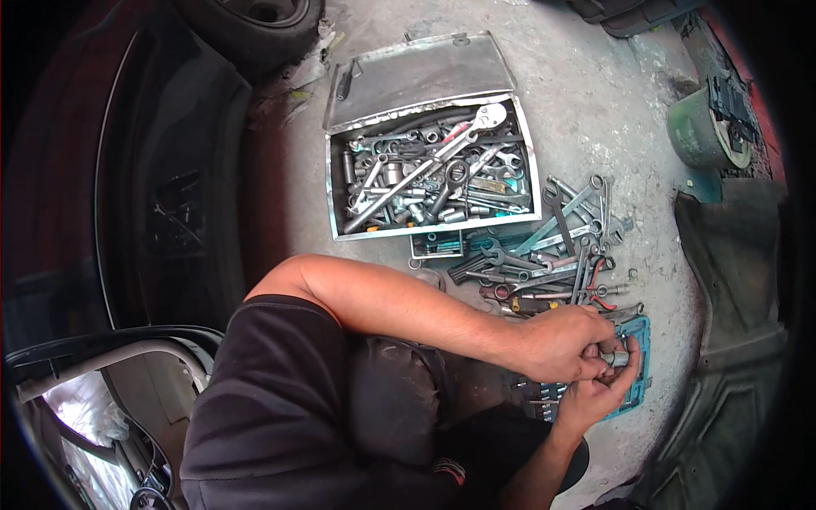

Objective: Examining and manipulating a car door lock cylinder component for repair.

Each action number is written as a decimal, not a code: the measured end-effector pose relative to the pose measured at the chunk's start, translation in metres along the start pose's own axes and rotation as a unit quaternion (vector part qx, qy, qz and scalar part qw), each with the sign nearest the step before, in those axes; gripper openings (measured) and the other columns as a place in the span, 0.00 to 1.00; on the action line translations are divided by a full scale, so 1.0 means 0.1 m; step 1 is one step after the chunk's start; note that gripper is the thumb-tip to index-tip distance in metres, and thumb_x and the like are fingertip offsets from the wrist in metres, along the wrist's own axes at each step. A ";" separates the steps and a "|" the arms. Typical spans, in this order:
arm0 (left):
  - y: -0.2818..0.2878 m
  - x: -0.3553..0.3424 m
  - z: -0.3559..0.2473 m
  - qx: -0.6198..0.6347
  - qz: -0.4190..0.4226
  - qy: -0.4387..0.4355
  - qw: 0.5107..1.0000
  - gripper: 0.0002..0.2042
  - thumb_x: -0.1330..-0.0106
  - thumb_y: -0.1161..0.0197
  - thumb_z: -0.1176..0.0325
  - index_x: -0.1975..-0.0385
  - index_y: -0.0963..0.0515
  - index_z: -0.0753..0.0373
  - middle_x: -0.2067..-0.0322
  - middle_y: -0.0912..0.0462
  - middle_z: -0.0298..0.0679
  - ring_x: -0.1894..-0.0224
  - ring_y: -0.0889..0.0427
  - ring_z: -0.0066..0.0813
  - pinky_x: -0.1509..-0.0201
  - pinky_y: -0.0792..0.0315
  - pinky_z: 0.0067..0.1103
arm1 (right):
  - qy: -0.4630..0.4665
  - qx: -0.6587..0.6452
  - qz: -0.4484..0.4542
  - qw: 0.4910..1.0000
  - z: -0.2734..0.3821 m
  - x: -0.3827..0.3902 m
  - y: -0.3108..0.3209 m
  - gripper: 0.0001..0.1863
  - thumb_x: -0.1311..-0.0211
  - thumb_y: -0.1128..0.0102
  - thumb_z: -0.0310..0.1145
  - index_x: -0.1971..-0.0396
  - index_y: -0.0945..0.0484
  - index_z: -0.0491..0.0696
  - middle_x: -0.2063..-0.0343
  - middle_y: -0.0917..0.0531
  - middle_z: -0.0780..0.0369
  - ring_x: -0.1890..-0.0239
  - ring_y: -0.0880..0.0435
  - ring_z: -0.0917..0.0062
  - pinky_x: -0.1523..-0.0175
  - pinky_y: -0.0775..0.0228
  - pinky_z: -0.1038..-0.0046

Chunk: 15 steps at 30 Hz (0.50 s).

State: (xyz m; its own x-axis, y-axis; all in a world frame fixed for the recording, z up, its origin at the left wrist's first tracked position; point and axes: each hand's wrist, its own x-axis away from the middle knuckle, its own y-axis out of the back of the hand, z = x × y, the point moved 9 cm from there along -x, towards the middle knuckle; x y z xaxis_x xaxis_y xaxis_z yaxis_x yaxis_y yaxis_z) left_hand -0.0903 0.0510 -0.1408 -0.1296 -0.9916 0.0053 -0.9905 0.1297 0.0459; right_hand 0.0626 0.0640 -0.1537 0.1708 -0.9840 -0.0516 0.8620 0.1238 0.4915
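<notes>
My left hand (565, 342) reaches across from the left, with its fingers curled at a small silver socket (614, 359). From below, my right hand (591, 401) meets it, thumb and fingers pinched around the same socket. Part of the socket is hidden by my fingers. Beneath both hands lies an open teal socket case (639, 326), largely covered by them. Rows of small sockets (544, 393) show in a dark section left of my right wrist.
An open metal toolbox (539, 200) full of wrenches, sockets and a long ratchet (489, 117) stands ahead. Several loose wrenches (561, 223) and pliers lie on the concrete beside it. A green bucket (693, 127) is far right, a dark car door (178, 187) left, a wheel (263, 25) behind.
</notes>
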 end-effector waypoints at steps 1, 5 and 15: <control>0.01 0.00 -0.02 -0.021 -0.012 -0.017 1.000 0.16 0.38 0.30 0.69 0.53 0.19 0.70 0.62 0.16 0.47 0.54 0.18 0.46 0.52 0.22 0.34 | -0.006 0.010 -0.006 1.000 -0.04 -0.01 0.01 0.38 0.39 0.21 0.38 0.34 0.30 0.42 0.58 0.15 0.59 0.65 0.22 0.82 0.64 0.29 0.78; 0.06 0.01 -0.01 -0.031 -0.030 -0.044 0.998 0.15 0.38 0.30 0.67 0.55 0.19 0.69 0.64 0.15 0.46 0.54 0.18 0.46 0.52 0.23 0.35 | -0.011 0.027 0.019 0.999 0.07 -0.02 -0.08 0.33 0.33 0.27 0.32 0.33 0.32 0.40 0.56 0.18 0.58 0.58 0.22 0.77 0.55 0.26 0.74; 0.01 0.02 0.07 0.055 0.040 0.046 0.997 0.13 0.36 0.32 0.66 0.57 0.16 0.69 0.68 0.14 0.45 0.59 0.15 0.42 0.55 0.22 0.34 | 0.062 -0.025 0.050 0.997 0.06 0.06 -0.07 0.37 0.26 0.37 0.49 0.30 0.37 0.38 0.51 0.18 0.54 0.51 0.18 0.73 0.46 0.24 0.72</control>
State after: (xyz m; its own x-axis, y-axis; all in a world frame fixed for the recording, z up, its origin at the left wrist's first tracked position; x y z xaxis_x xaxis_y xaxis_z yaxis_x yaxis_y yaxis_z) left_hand -0.0917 0.0496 -0.1480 -0.2086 -0.9733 0.0955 -0.9768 0.2026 -0.0688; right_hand 0.0550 0.0561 -0.1524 0.3119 -0.9433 -0.1138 0.8597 0.2292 0.4565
